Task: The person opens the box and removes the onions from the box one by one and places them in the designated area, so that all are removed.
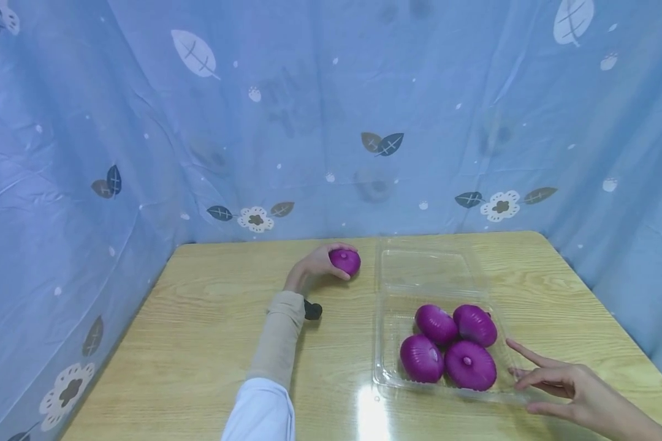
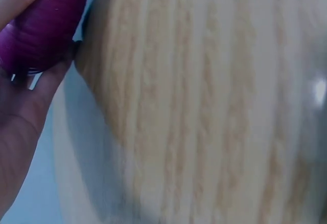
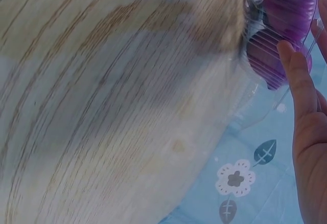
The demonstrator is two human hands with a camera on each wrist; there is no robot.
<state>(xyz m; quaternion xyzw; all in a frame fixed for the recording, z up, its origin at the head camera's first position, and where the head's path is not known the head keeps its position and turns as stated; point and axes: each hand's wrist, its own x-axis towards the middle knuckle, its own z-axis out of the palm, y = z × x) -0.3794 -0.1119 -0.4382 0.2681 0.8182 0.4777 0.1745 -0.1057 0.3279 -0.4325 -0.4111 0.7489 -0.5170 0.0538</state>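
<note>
- Left hand has its fingers and thumb wrapped round a round, glossy purple onion, up near the back of the table, just left of the lid but not touching it.
- Right hand is well apart from the left, fingers fairly straight and spread, fingertips against the right side of a clear plastic hinged container.
- Four more shiny purple onions sit bunched inside that, pretty much touching each other.
- Its see-through lid is folded open, lying toward the back edge.
- Main thing in the way: the container's left wall, standing between the held onion and the other four.
- Some small black thing pokes out beside the beige left sleeve, can't tell what.
- Light-blue leaf-and-flower curtain hangs right behind the back edge and down both sides.
- Room-wise, the yellowish wood-grain table has a wide stretch left of the arm, and a narrower strip right of the container.
- Inside, plastic floor shows left of the onions.
</note>
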